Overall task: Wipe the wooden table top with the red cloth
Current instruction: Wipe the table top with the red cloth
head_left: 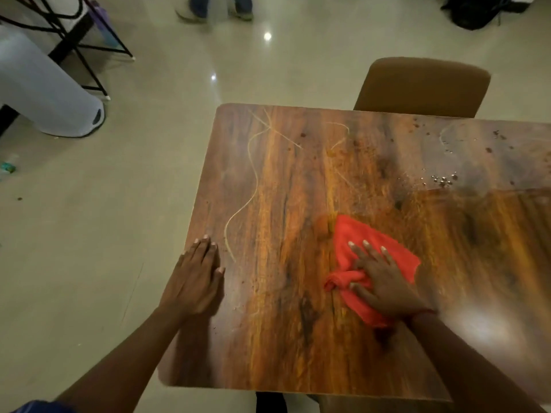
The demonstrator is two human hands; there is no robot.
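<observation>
Near edge: two bare forearms reach in over the wooden surface.

Left hand lies flat, palm down, on the left edge of the surface, fingers together and extended, holding nothing. Reads as bracing.

Right hand presses down on the red cloth, fingers spread wide across it. No pinch; the grip is an open palm pinning fabric to wood. Cloth sits mid-surface, slightly right of centre, bunched into a roll at its left side beside the thumb, flatter toward the far right corner.

Judged step: wiping in progress, cloth loaded under the palm. Wood around the cloth looks streaked and glossy.

Further out: pale thread-like squiggles trail across the left and middle of the surface, just beyond the left hand. Far right: dark specks and a cluster of small shiny droplets or beads, cannot tell which. That far zone looks duller, probably unwiped.

Beyond the surface: a brown chair back, tiled floor, someone's feet at the top.

Next move likely calls for pushing the cloth forward to gather strands and specks, with downward pressure on the cloth throughout.
</observation>
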